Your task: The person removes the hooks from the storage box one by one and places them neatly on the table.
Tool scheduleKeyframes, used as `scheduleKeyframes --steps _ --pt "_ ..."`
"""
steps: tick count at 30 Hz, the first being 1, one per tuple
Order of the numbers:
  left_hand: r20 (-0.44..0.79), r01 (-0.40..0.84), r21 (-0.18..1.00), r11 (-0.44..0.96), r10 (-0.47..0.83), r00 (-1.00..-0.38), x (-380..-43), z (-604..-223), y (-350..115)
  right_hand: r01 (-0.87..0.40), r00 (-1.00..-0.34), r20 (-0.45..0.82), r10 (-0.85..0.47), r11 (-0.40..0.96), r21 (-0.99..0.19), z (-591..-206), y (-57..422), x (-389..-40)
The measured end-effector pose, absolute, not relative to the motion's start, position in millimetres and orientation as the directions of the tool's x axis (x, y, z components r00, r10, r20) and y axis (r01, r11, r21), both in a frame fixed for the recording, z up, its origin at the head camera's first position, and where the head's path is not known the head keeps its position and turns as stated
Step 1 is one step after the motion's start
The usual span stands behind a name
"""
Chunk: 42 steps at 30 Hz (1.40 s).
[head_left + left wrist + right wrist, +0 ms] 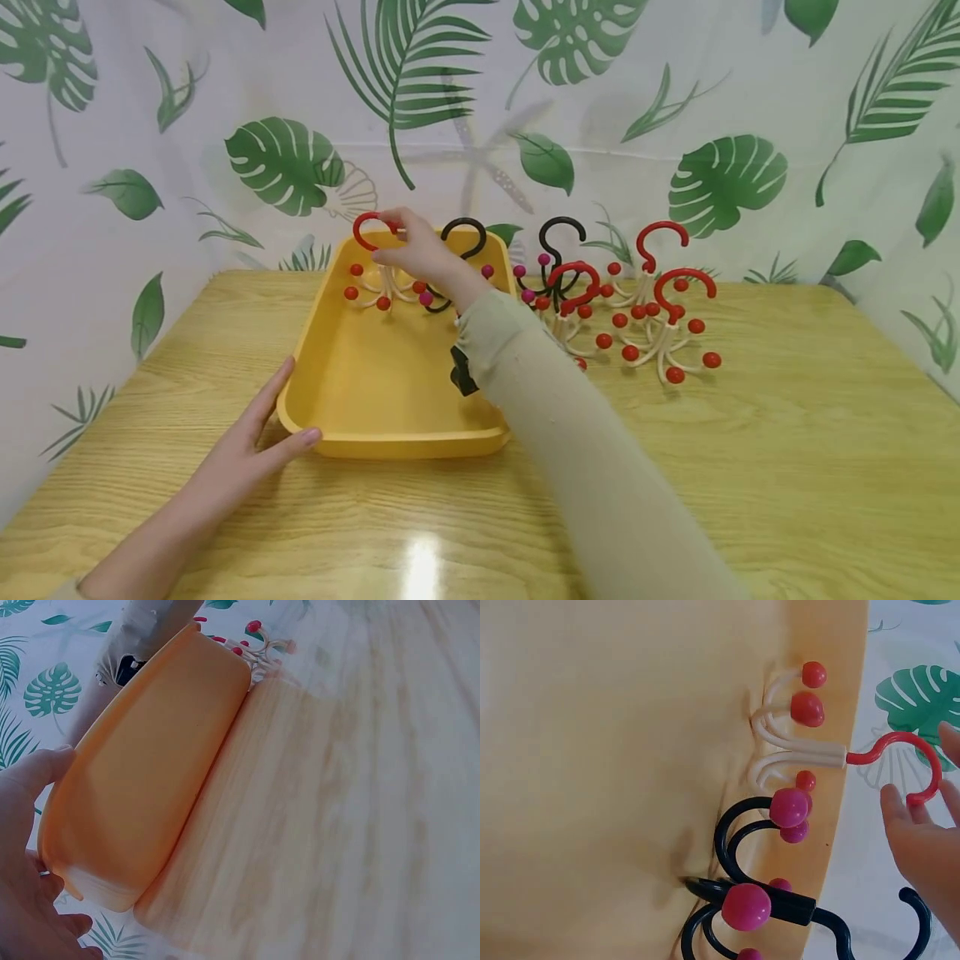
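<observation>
My left hand (243, 446) holds the near left corner of a yellow tray (412, 447), thumb on the front side and fingers round the left side. In the left wrist view the fingers lie along the tray's outer wall. My right hand (427, 252) reaches across to the tray's far end, at the red hook of a cream multi-arm hanger (386, 282) with red ball tips. In the right wrist view its spread fingers (896, 817) surround that hook loosely. A black hanger (791, 904) with magenta balls stands beside it in the tray, hook up.
Right of the tray on the wooden table (787, 450) stand another black hanger (557, 260) and several cream hangers with red hooks, such as the nearest one (666, 333). A leaf-patterned cloth (615, 108) hangs behind the table. A black device (462, 372) sits at my right wrist.
</observation>
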<state>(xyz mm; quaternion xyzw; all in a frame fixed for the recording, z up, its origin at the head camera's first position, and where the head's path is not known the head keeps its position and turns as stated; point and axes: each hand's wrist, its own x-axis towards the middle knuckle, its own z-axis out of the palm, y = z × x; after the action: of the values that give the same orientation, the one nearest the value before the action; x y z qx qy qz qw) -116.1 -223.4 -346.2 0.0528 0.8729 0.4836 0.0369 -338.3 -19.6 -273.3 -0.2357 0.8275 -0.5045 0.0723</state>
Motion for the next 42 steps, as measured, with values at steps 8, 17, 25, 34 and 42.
scheduleKeyframes --steps 8,17,25,34,42 --pt "-0.023 0.049 0.857 0.513 0.133 -0.991 -116 -345 -224 -0.321 -0.888 0.187 -0.420 0.275 -0.906 -275 -29 -334" --pt "-0.028 0.045 0.854 0.518 0.132 -0.991 -117 -344 -224 -0.379 -0.883 0.235 -0.407 0.321 -0.868 -276 -35 -328" --pt "-0.038 0.034 0.852 0.523 0.126 -0.991 -117 -345 -223 -0.401 -0.862 0.236 -0.450 0.317 -0.859 -273 -31 -319" --pt "-0.039 0.032 0.843 0.537 0.121 -0.992 -117 -345 -224 -0.406 -0.829 0.250 -0.500 0.230 -0.885 -253 -24 -301" --pt "-0.047 0.023 0.838 0.546 0.115 -0.992 -117 -344 -222 -0.529 -0.750 0.349 -0.562 0.193 -0.826 -227 -2 -264"
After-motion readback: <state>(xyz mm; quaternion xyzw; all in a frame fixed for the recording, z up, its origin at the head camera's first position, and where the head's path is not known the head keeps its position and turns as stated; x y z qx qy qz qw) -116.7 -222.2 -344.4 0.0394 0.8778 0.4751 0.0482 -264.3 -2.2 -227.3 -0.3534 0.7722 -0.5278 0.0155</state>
